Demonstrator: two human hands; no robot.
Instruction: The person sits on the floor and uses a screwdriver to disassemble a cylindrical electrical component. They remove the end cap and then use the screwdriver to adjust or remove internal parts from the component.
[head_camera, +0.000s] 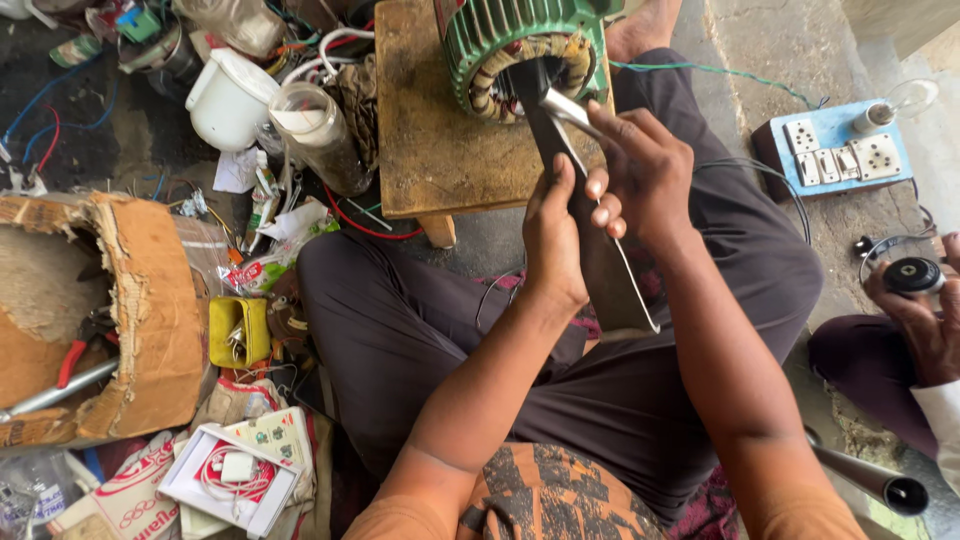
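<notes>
Clearly, clutter crowds my left; the wooden stool (440, 130) edge lies ahead. My left hand (553, 240) and right hand (645, 170) both clamp the dark sheet strip (610, 275), its tip inside the green motor stator (520, 50).

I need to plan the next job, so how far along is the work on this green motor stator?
Done: copper windings already sit in the green stator on the wooden stool. In hand: the left hand and right hand hold a long dark sheet strip reaching into its bore. Left: the strip is mostly outside; no end cover is fitted.
</notes>
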